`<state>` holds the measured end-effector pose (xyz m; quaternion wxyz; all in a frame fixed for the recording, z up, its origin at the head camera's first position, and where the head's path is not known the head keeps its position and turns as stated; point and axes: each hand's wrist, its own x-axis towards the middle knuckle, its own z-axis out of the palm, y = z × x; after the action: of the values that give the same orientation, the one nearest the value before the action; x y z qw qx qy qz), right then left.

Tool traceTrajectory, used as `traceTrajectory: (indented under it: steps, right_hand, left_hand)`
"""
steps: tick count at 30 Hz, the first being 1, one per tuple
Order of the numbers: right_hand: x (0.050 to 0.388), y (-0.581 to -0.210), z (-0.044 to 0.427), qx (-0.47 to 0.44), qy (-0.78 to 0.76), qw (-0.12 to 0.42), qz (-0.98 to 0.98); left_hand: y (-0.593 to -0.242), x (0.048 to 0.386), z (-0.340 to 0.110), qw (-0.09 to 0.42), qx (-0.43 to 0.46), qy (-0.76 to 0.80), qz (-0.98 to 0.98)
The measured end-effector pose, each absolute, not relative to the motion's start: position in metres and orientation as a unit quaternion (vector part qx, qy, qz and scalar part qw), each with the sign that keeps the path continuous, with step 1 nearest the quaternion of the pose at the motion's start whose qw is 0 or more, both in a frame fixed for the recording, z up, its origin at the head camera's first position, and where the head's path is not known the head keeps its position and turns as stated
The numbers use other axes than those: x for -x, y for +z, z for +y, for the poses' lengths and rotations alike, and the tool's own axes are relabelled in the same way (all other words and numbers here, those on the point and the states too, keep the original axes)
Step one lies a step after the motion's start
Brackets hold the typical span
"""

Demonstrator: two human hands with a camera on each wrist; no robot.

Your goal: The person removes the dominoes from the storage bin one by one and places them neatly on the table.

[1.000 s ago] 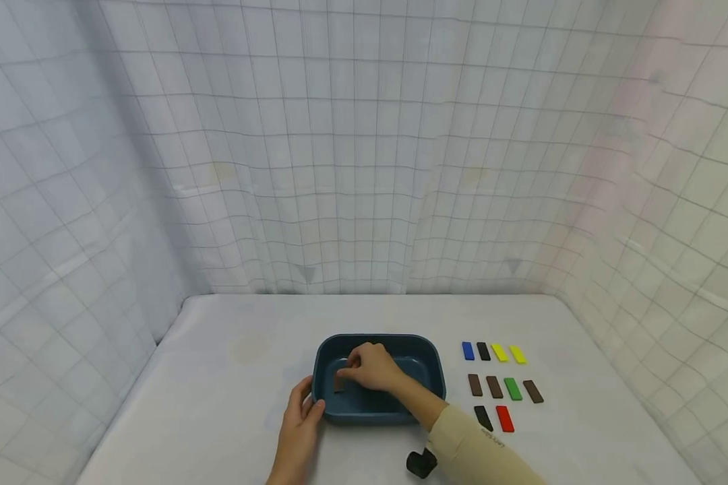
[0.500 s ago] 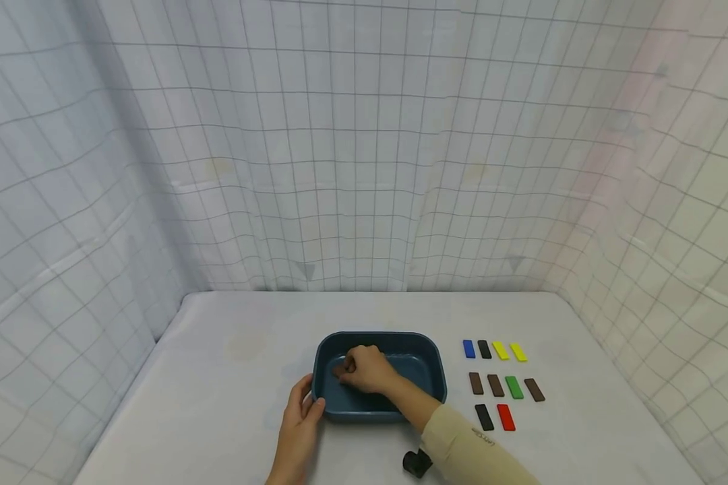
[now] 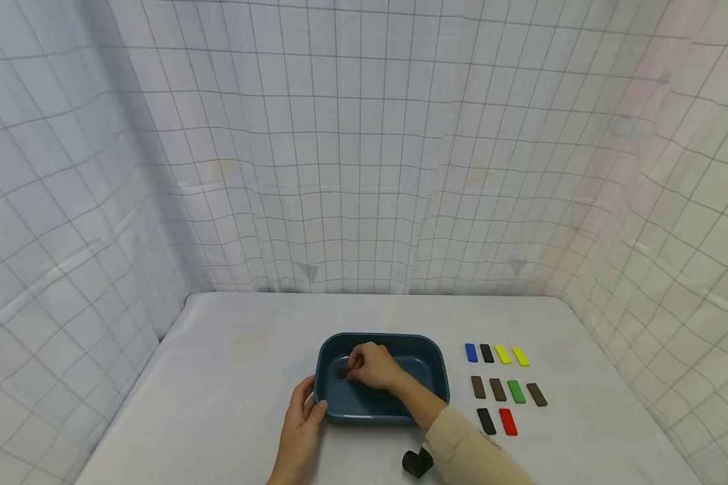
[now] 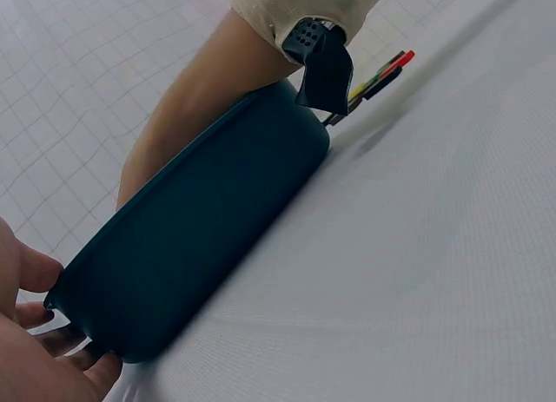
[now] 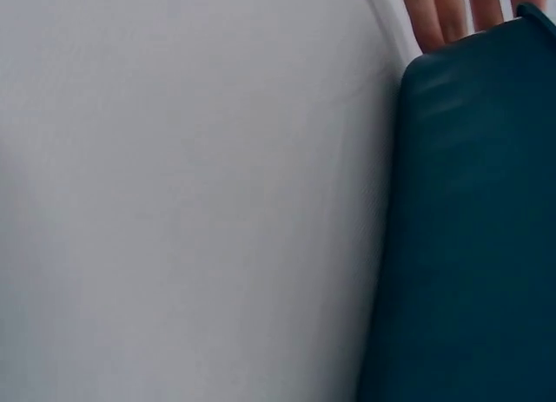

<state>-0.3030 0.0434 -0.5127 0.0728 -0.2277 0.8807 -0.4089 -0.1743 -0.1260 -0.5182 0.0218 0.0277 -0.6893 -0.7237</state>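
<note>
A dark blue rectangular basin stands on the white-covered table. My left hand holds its near left corner, the thumb by the front and the other fingers along the left wall. In the left wrist view, the fingertips of that left hand touch the basin's outer wall. Inside the basin my right hand pinches a small dark brown domino-like block near the left part of the floor. In both wrist views the basin wall hides the block and my right hand.
Flat blocks lie in three rows right of the basin, among them a blue one, a green one, a red one and several brown, black and yellow ones. A black wrist camera hangs below my right sleeve.
The brown block in my right hand has shifted and turned inside the basin, from upright to lying sideways, slightly farther back. My left hand stays at the basin's corner.
</note>
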Motion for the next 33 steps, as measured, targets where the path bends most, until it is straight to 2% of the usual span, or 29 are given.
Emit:
traceTrajectory:
  steps: [7, 17, 23, 33]
  right_hand:
    - [0.301, -0.51, 0.049, 0.177, -0.492, 0.116, 0.844]
    - [0.288, -0.489, 0.077, 0.164, -0.545, 0.139, 0.811]
    - [0.283, -0.482, 0.102, 0.152, -0.541, 0.132, 0.816]
    - [0.275, -0.476, 0.136, 0.119, -0.562, 0.081, 0.815]
  left_hand:
    - [-0.521, 0.175, -0.125, 0.022, -0.031, -0.721, -0.692]
    - [-0.52, 0.175, -0.125, 0.024, -0.038, -0.72, -0.692]
    - [-0.52, 0.175, -0.125, 0.023, -0.031, -0.722, -0.691]
    - [-0.52, 0.171, -0.125, 0.035, -0.041, -0.709, -0.703]
